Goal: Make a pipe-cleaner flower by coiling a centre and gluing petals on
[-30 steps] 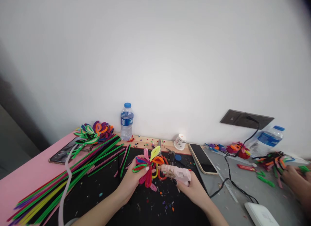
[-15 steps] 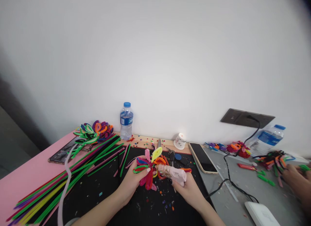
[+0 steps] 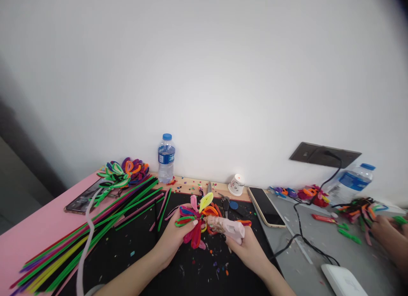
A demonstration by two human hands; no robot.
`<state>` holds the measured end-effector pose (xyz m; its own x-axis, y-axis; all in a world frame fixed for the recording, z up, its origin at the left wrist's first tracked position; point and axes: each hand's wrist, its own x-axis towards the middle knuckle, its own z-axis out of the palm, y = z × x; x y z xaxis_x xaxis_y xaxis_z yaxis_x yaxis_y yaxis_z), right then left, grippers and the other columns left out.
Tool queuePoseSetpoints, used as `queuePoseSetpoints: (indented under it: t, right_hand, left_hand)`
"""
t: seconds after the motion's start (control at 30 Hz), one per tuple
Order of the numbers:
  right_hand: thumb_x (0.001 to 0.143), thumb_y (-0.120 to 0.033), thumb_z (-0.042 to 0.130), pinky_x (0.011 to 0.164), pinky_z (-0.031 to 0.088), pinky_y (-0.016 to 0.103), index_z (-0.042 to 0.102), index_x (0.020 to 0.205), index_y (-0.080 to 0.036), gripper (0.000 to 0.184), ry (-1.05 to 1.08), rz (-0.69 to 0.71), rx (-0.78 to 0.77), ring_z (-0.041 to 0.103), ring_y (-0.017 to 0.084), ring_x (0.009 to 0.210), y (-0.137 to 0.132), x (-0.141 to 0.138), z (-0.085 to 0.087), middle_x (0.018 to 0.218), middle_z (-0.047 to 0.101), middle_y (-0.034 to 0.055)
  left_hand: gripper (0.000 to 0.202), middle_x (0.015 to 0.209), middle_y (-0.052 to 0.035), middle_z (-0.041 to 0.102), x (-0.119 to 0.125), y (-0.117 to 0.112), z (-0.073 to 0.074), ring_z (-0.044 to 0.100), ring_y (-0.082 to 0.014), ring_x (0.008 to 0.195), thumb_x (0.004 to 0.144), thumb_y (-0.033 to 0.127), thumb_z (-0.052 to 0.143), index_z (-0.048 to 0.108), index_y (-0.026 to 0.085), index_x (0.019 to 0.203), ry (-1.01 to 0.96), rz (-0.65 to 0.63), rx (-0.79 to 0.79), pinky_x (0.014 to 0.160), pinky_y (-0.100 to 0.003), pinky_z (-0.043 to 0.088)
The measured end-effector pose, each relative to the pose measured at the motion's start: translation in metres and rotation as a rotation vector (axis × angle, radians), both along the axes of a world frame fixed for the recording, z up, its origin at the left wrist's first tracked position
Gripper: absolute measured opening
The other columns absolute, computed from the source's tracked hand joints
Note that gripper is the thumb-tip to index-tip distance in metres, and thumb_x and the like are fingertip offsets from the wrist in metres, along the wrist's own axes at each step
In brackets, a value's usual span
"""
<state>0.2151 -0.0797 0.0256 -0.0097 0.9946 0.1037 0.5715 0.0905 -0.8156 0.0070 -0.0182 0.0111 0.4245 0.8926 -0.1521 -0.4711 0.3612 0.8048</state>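
Observation:
A multicoloured pipe-cleaner flower [image 3: 193,236], with pink, blue, green, yellow and orange looped petals, is pinched in my left hand [image 3: 174,234] over the black mat [image 3: 153,274]. My right hand [image 3: 250,249] grips a pale pink hot glue gun [image 3: 228,227], its nozzle end pointing left at the flower's centre. Whether the tip touches the petals cannot be made out. Orange and red pipe-cleaner loops [image 3: 215,211] show just behind the glue gun.
Long pipe cleaners [image 3: 105,228] spread across the left, beside finished flowers [image 3: 117,175] and a phone [image 3: 79,198]. A water bottle [image 3: 166,160], paper cup [image 3: 236,184], scissors [image 3: 225,202] and another phone [image 3: 267,207] stand or lie behind. Black cable [image 3: 299,219] and another person's hand [image 3: 387,232] are right.
Almost nothing differs. Both hands, the flower and the glue gun keep their places, and the view shifts very slightly.

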Motion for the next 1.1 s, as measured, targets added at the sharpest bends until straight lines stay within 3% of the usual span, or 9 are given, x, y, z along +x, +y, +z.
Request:
queuePoseSetpoints:
  t: [0.53, 0.8, 1.1]
  right_hand:
    - [0.074, -0.017, 0.050, 0.052, 0.040, 0.020, 0.060, 0.075, -0.014, 0.011, -0.024, 0.007, -0.004, 0.049, 0.012, 0.054, 0.0003, -0.0002, 0.0006, 0.063, 0.057, -0.0006]
    - [0.074, -0.017, 0.050, 0.052, 0.040, 0.020, 0.053, 0.063, -0.016, 0.011, -0.017, 0.026, -0.003, 0.047, 0.011, 0.051, 0.0008, -0.0004, 0.0018, 0.055, 0.050, -0.0032]
    - [0.072, -0.018, 0.051, 0.053, 0.043, 0.020, 0.055, 0.063, -0.016, 0.011, -0.017, 0.013, 0.010, 0.049, 0.012, 0.051, 0.0000, -0.0007, 0.0024, 0.056, 0.055, -0.0021]
  left_hand:
    - [0.042, 0.091, -0.0067, 0.066, -0.0004, 0.0001, -0.0048, 0.066, -0.0303, 0.088, 0.070, 0.024, 0.070, 0.049, 0.021, 0.106, -0.007, -0.010, 0.010, 0.065, -0.042, 0.056]
    - [0.045, 0.090, -0.0076, 0.066, 0.0002, -0.0011, -0.0030, 0.065, -0.0314, 0.089, 0.069, 0.025, 0.071, 0.048, 0.020, 0.107, 0.001, -0.006, -0.003, 0.060, -0.040, 0.057]
    - [0.042, 0.088, -0.0059, 0.068, 0.0001, -0.0004, -0.0027, 0.067, -0.0261, 0.085, 0.069, 0.024, 0.071, 0.051, 0.020, 0.106, 0.007, 0.006, 0.001, 0.070, -0.038, 0.055]
